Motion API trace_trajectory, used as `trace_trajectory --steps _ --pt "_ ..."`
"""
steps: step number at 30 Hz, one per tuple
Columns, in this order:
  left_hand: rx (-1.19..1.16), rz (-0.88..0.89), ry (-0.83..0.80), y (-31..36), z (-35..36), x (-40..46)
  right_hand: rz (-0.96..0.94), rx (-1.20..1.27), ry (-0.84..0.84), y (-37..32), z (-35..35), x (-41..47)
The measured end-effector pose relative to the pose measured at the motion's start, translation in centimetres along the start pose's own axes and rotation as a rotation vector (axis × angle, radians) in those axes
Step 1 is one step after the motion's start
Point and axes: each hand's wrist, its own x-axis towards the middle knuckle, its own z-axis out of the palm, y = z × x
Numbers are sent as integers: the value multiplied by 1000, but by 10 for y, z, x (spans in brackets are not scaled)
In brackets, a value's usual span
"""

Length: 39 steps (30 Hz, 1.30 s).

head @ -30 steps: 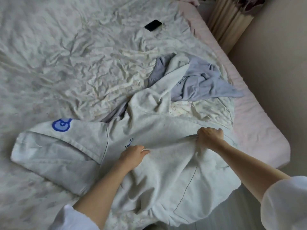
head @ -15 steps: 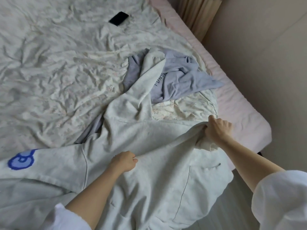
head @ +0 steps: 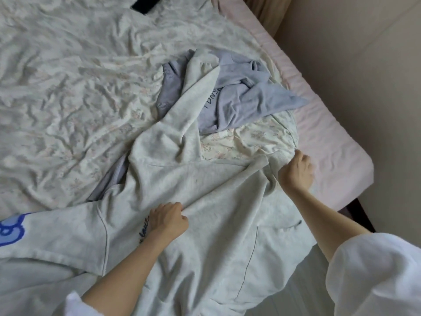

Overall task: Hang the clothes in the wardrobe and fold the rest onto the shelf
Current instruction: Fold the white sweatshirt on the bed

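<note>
While both hands clutch it, the pale grey sweatshirt [head: 205, 224] lies spread over the near corner of the bed [head: 330, 137], its lower part hanging past the edge. The left hand [head: 167, 221] has its fingers curled around a bunched fold near the middle, and the right hand [head: 296, 172] grips a gathered ribbed edge near the mattress side. One sleeve runs up across a crumpled lavender garment [head: 248, 96]. A dark phone [head: 145, 5] sits far up the sheet.

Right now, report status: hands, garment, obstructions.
Left hand and right hand both grip the grey sweatshirt. Its sleeve overlaps the lavender sweatshirt.
</note>
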Motion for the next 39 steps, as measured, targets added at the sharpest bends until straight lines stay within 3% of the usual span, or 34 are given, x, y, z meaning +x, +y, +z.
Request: trace_trajectory --steps 5,8,12,15,20,23,27,33,37,39 --pt "-84 67 -6 34 4 12 504 470 -225 24 36 -24" --pt "-124 131 50 48 6 16 678 770 -272 22 39 -6" --pt "-370 55 52 43 1 21 572 742 -59 21 24 21" --pt "-372 81 93 39 -5 24 484 648 74 44 13 28" --pt "-427 102 12 41 -9 21 494 550 -136 66 14 19" --pt "-433 50 -21 23 -7 6 401 436 -85 61 22 -16" --pt "-320 -23 -118 -10 6 -25 280 541 -30 47 39 -96" --pt "-206 -63 -136 -52 17 -57 355 663 -234 39 78 -223" --pt "-188 -69 -161 -84 24 -80 501 767 -533 33 90 -274" --pt "-253 -54 -180 -95 25 -87 522 700 -640 33 93 -284"
